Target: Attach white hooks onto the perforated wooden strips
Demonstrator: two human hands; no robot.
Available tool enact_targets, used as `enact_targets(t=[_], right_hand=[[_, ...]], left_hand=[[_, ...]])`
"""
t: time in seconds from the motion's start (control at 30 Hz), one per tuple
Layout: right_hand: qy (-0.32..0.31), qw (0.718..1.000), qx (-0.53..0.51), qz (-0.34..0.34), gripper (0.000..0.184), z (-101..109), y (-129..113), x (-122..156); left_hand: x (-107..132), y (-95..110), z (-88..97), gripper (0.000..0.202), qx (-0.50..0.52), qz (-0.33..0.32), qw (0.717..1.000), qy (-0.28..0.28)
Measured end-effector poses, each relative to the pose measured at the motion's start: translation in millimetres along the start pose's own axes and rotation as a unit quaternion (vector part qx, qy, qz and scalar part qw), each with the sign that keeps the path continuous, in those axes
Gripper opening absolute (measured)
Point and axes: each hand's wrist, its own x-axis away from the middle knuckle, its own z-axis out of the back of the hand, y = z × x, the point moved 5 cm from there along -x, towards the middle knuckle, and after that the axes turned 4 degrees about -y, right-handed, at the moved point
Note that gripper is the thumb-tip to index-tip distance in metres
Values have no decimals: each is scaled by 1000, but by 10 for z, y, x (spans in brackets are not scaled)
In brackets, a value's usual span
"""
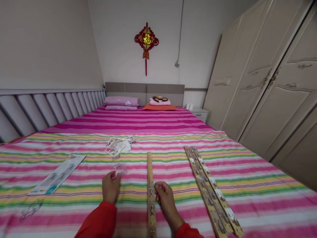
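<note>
A narrow wooden strip [150, 172] with small holes lies lengthwise on the striped bedspread, with small metal hooks [151, 190] along its nearer part. Just right of it, my right hand [165, 198] has thumb and fingers pinched together by the strip's edge; anything between them is too small to make out. My left hand [110, 187] is to the left of the strip, its fingers curled at the edge of a small clear plastic packet [117, 166] with shiny pieces in it. What those fingertips hold is unclear.
Wooden strips [209, 191] bearing metal and white hooks lie at right. At left are a white card [59, 173] with hooks and a tangle of clear plastic [32, 209]. Cards and wrappers [119, 146] lie farther back. A railing [49, 109] borders the bed; wardrobes [272, 82] stand right.
</note>
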Motion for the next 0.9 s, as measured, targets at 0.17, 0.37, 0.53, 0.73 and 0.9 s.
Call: enact_targets(t=[0.17,0.37,0.53,0.73,0.9], right_hand=[[1,1000,2,1,29,5,-1,10],[0,1000,6,5,28,3,-16,15],[0,1000,-4,4,28,-10,-33,29],[4,1000,-20,2,30,-2,-13,34],[3,999,-37,0,32,36,-20,20]], left_hand=[[-147,-106,-49,37,-76,-67,994,-45],[-143,-63,-68,33,-65,-78,992,-81],[9,-10,-9,42,79,14,995,-63],[335,98,-35,28,306,226,913,-144],[698,329,-101,16,463,341,779,-251]])
